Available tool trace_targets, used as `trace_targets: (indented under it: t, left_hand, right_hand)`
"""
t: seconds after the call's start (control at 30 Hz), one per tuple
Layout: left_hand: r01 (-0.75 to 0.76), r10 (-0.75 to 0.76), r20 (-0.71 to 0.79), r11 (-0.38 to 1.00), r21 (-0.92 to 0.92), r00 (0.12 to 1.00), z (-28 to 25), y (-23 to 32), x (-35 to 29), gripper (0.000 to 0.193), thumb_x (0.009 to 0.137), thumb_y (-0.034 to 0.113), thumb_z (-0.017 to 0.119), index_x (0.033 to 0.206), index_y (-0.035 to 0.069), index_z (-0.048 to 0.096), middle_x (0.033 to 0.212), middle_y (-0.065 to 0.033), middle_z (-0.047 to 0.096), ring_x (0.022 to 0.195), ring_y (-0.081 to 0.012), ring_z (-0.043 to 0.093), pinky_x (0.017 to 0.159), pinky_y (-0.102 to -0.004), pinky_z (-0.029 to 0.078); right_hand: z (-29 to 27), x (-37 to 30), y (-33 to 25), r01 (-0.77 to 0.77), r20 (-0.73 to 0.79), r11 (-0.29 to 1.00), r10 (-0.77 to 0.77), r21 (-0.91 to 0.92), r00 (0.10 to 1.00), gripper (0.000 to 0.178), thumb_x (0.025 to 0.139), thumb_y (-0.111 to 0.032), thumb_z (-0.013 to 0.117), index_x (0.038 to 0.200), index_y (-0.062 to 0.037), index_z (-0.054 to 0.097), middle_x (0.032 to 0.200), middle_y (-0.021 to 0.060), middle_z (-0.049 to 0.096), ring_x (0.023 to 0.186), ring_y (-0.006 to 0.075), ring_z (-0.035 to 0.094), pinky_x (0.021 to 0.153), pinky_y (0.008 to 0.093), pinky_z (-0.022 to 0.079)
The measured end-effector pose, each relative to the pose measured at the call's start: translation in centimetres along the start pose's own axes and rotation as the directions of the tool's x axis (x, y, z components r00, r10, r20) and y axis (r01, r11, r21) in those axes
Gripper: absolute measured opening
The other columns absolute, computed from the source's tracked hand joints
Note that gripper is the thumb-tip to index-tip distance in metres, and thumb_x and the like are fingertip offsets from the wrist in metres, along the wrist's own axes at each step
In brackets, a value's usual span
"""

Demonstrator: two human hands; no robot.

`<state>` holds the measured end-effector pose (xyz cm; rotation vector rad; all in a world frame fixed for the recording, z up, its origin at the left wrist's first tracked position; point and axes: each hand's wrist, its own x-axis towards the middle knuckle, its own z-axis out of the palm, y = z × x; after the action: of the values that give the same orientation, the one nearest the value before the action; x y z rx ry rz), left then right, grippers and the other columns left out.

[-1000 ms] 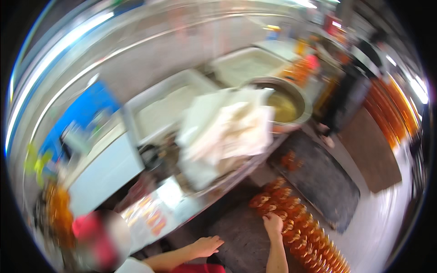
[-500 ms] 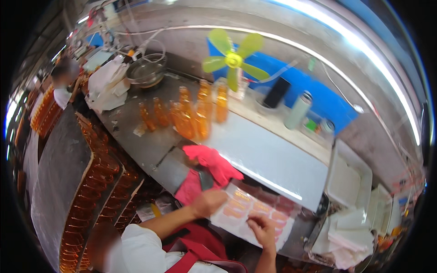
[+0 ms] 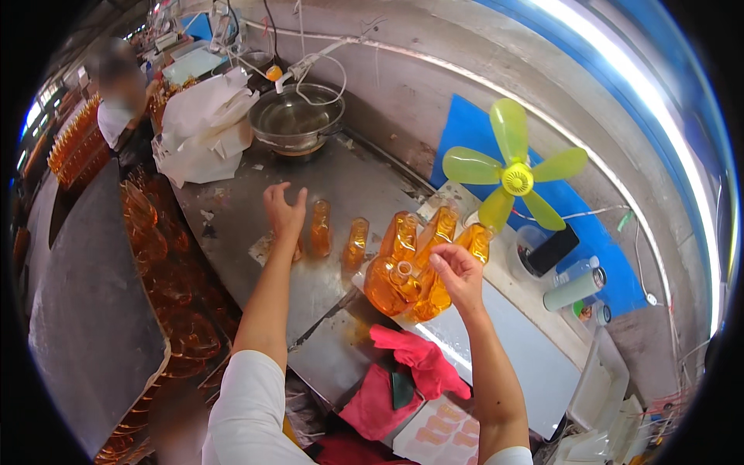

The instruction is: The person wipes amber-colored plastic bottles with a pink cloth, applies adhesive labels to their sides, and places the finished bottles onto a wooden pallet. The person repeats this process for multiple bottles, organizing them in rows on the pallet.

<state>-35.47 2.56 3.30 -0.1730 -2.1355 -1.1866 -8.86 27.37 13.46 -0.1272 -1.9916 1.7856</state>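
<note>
My left hand (image 3: pixel 284 208) is over the left end of a group of amber bottles, thumb and fingers apart. An amber bottle beneath it is mostly hidden by the wrist. Two amber bottles, one (image 3: pixel 321 229) and another (image 3: pixel 356 244), stand just right of it. My right hand (image 3: pixel 459 273) is bent with thumb and fingertips together beside a cluster of larger amber bottles (image 3: pixel 383 284); what it may hold is too small to make out. Near my body lies a white sheet with pink label shapes (image 3: pixel 442 434), partly covered by my right forearm.
Pink cloths (image 3: pixel 422 360) lie at the bench's front edge. A yellow-green fan (image 3: pixel 517 180) stands behind the bottles. A glass bowl (image 3: pixel 297 120) and white paper (image 3: pixel 205 132) are at the far left. Racked amber bottles (image 3: pixel 167 271) line the left side, where another person works.
Both hands have left the label sheet and moved up to the bottles, left hand to the far left one, right hand to the cluster. The view has turned left.
</note>
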Motion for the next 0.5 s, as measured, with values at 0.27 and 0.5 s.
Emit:
trace_targets:
  t: [0.27,0.5]
  left_hand:
    - [0.127,-0.094,0.171,0.973,-0.194,0.981,3.1,-6.1,0.7,0.017,0.081,0.012,0.072,0.096,0.004,0.067,0.082,-0.0087,0.065,0.063,-0.0186,0.063,0.057,-0.0301,0.05]
    - [0.115,-0.052,0.469,0.988,-0.107,0.882,0.1,-1.6,1.1,0.03,0.082,0.026,0.073,0.105,0.007,0.068,0.063,-0.0085,0.063,0.055,-0.0196,0.059,0.056,-0.0327,0.047]
  right_hand:
    - [-0.1,0.3,-0.9,-0.164,0.078,0.982,0.171,-0.096,0.982,0.021,0.09,-0.012,0.068,0.107,-0.0005,0.065,0.068,-0.0018,0.058,0.055,0.0044,0.051,0.05,0.0207,0.039]
    - [4.6,1.6,-4.5,0.054,0.384,0.767,0.257,-0.64,0.887,0.035,0.079,-0.018,0.076,0.111,-0.0086,0.065,0.073,0.0097,0.063,0.058,0.0191,0.06,0.056,0.0312,0.048]
